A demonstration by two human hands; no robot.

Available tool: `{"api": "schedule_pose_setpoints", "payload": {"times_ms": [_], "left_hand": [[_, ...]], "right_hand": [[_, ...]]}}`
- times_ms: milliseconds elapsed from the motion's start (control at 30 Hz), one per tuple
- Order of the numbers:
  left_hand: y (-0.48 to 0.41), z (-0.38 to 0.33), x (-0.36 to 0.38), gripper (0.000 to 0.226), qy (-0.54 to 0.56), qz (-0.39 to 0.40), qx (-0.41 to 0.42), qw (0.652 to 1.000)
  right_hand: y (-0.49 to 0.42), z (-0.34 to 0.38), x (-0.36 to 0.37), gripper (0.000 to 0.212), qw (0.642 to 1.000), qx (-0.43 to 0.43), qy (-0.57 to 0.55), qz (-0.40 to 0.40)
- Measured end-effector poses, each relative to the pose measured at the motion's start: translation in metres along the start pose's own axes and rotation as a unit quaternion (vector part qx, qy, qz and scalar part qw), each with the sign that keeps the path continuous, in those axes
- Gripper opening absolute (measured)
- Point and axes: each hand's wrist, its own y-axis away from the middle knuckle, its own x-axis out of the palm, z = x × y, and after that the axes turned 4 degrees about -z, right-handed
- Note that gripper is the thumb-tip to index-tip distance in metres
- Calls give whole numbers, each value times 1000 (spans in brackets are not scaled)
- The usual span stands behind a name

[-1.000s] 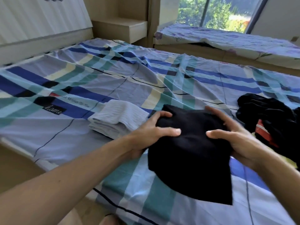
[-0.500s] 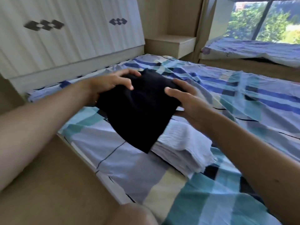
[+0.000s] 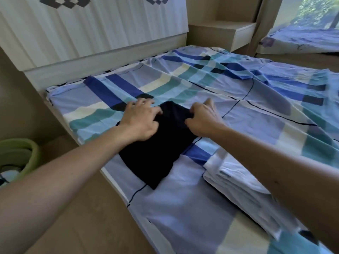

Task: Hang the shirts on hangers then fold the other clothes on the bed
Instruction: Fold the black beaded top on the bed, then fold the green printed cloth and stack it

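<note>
The right hand (image 3: pixel 203 120) has its fingers curled over the far edge of a folded black garment (image 3: pixel 156 154), with the thumb tucked in against the cloth, so it is pinching that edge; the left hand (image 3: pixel 141 119) lies on the garment's far left corner with its fingers bent and spread, some reaching past the cloth onto the sheet, but it is blurred and I cannot tell whether it grasps the fabric or only presses on it; the black garment lies flat on the bed (image 3: pixel 183 213) close to the near left edge of the mattress, its near corner pointing toward the camera; just to its right, apart from it, sits a folded white garment (image 3: pixel 236 182), partly hidden under the right forearm; the bed is covered with a checked sheet in blue, teal, cream and lilac, wrinkled toward the far right; beyond it stands a pale headboard (image 3: pixel 102 33) with dark diamond marks, and a low wooden shelf (image 3: pixel 223 30) in the corner; on the floor at the left sits a green basket (image 3: pixel 27 154)
</note>
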Motion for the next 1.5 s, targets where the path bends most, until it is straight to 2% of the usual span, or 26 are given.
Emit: {"api": "schedule_pose_setpoints", "payload": {"times_ms": [33,100,167,200,267,367,433,567,667,767,867,1033,1300,1500], "left_hand": [[1,-11,-1,54,20,-8,21,1000],[7,-22,9,79,54,63,32,996],[21,-20,25,107,46,155,7,987],[28,-17,33,116,38,171,2,985],[39,-13,45,125,26,170,4,985],[35,-13,36,125,36,196,-5,980],[28,-15,19,118,81,197,-33,976],[26,-41,-23,84,238,52,-66,968],[32,-88,-56,60,348,-30,-53,935],[40,-147,-84,45,441,-55,-31,895],[54,-207,-105,35,501,-48,5,864],[87,-303,-132,36,547,-42,64,834],[146,-437,-154,29,568,64,201,796],[180,-501,-147,33,577,129,238,771]], "right_hand": [[-6,1,6,37,999,-44,-5,-5],[-14,1,20,57,994,-95,8,46],[-20,-7,39,66,985,-95,75,121],[-22,-13,47,68,979,-77,106,157],[-23,-22,57,72,967,-46,145,204],[-28,-14,46,76,958,-47,169,225],[-24,-6,25,77,972,-78,132,180],[5,-18,-30,68,994,-109,-12,26],[39,-48,-72,66,990,-75,-105,-64],[81,-83,-114,55,980,-46,-140,-130],[128,-120,-151,49,974,-31,-142,-173],[211,-185,-199,43,967,-3,-131,-218],[355,-282,-249,40,948,98,-106,-283],[433,-347,-253,47,935,194,-80,-287]]}}
